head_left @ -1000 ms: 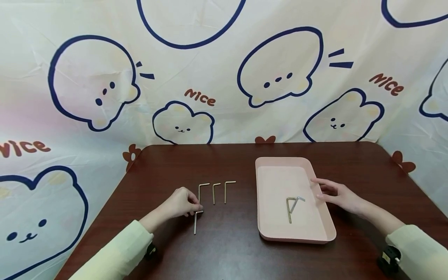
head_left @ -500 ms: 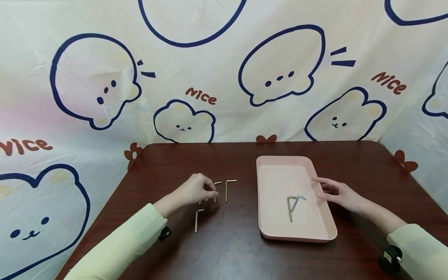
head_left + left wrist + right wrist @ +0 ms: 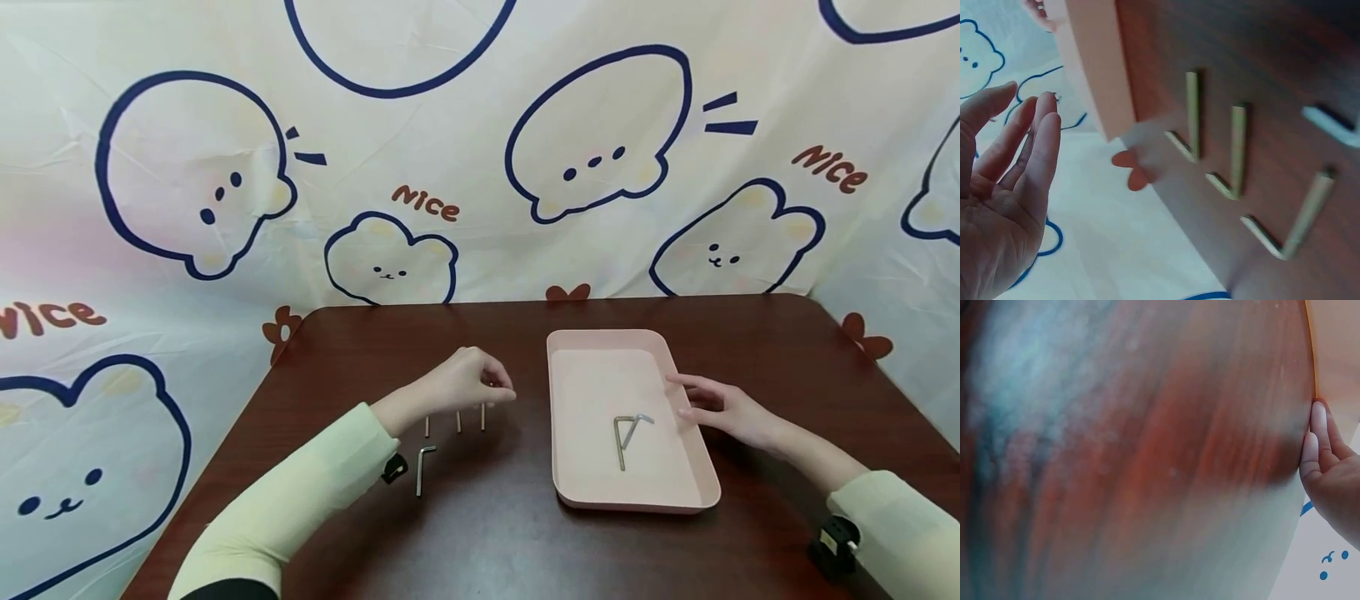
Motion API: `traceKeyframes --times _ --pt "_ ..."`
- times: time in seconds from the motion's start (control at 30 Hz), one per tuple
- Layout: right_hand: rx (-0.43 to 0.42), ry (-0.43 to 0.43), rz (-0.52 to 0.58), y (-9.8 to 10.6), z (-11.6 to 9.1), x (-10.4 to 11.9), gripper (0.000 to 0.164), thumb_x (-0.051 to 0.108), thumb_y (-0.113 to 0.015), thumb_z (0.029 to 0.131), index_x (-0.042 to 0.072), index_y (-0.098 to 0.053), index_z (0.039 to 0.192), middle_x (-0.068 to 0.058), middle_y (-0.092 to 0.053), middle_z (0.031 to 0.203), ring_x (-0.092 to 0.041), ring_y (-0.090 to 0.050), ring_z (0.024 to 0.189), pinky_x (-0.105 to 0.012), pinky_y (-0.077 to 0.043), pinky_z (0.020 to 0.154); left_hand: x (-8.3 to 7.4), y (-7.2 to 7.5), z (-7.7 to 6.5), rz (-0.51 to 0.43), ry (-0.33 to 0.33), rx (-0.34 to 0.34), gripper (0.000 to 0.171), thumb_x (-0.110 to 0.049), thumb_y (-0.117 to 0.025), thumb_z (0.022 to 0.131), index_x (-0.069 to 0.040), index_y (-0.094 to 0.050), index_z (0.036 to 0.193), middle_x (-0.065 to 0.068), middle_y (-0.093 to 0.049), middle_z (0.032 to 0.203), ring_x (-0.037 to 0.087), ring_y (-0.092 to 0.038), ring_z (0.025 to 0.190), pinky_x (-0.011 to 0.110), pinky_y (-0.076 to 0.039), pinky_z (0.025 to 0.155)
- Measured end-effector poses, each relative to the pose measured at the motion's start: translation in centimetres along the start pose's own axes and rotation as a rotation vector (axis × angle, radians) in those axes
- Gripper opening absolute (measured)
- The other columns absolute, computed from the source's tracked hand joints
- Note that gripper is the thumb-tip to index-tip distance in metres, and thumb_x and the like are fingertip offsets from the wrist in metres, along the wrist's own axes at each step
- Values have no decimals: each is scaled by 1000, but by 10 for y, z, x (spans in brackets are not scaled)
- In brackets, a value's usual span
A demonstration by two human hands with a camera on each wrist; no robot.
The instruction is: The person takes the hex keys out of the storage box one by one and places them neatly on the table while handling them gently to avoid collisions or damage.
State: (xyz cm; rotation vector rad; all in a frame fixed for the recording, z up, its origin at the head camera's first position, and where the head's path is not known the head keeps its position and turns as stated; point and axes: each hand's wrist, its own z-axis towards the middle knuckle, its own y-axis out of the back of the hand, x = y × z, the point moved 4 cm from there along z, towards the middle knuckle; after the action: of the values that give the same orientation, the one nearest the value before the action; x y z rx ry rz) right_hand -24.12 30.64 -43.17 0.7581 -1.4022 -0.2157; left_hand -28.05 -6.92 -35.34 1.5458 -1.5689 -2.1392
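Tray (image 3: 587,433), right fingers (image 3: 693,382) touching; left fingers (image 3: 1047,147) near hex keys (image 3: 1237,153)

"What sort of place are you in?"
"A draped-off recording corner, by the look of it; pale cloth (image 3: 483,158) printed with cartoon bears hangs behind and beside my dark counter (image 3: 480,533); I wear a small black camera (image 3: 835,543) at each wrist."
"Home or studio?"
"I can't tell; the cloth hides the rest."
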Motion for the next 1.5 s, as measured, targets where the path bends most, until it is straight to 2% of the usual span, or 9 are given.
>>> traceKeyframes --times 0.17,0.37,0.47,0.63,0.93,1.23,1.37,1.5 --pt "-1 4 0 1 1 0 59 22 -64 95 3 -41 146 -23 -55 128 -13 -56 104 -24 -48 81 -18 -1 21 40 -76 -14 12 -18 -72 90 -7 -75 88 0 -67 70 25 -65 63 24 -50 55" --pt "-2 16 11 0 -1 0 58 21 -63 96 1 -40 145 -24 -56 127 -18 -56 104 -23 -48 80 -32 -14 44 58 -129 11 8 -20 -72 90 -13 -75 87 -6 -66 71 11 -60 63 22 -49 59" --pt "8 24 30 -3 -3 -1 58 19 -63 96 -1 -39 145 -25 -55 127 -17 -57 104 -24 -49 80 -35 -25 53 88 -142 60 7 -21 -72 89 -15 -75 88 -10 -66 74 8 -58 66 21 -49 62" --pt "10 -8 37 -5 -4 -2 59 21 -63 96 2 -40 146 -24 -55 128 -18 -57 104 -24 -49 80 -39 -40 66 107 -179 118 6 -22 -72 90 -17 -75 88 -12 -66 77 8 -59 72 20 -48 62" --pt "7 -7 21 -2 -3 0 59 21 -63 96 3 -40 146 -23 -56 128 -20 -56 106 -23 -48 81 -46 -50 88 106 -285 106 5 -18 -74 88 -15 -76 86 -14 -67 77 2 -59 75 17 -47 69" --pt "3 -12 8 -1 -2 1 58 22 -64 96 4 -41 146 -23 -55 129 -26 -55 108 -23 -48 81 -49 -57 102 131 -296 93 8 -22 -74 88 -15 -77 90 -14 -67 78 0 -60 75 16 -44 73" --pt "4 -24 -4 0 -2 2 59 24 -63 96 5 -40 147 -24 -54 130 -33 -52 112 -25 -47 82 -49 -62 108 102 -283 108 11 -22 -75 86 -13 -76 94 -12 -67 79 4 -61 76 15 -45 71" --pt "7 -34 -9 0 -1 2 59 25 -63 96 5 -40 147 -24 -53 131 -34 -51 113 -32 -46 85 -49 -70 114 61 -268 126 16 -20 -77 85 -10 -76 96 -9 -67 79 8 -61 77 15 -46 70"
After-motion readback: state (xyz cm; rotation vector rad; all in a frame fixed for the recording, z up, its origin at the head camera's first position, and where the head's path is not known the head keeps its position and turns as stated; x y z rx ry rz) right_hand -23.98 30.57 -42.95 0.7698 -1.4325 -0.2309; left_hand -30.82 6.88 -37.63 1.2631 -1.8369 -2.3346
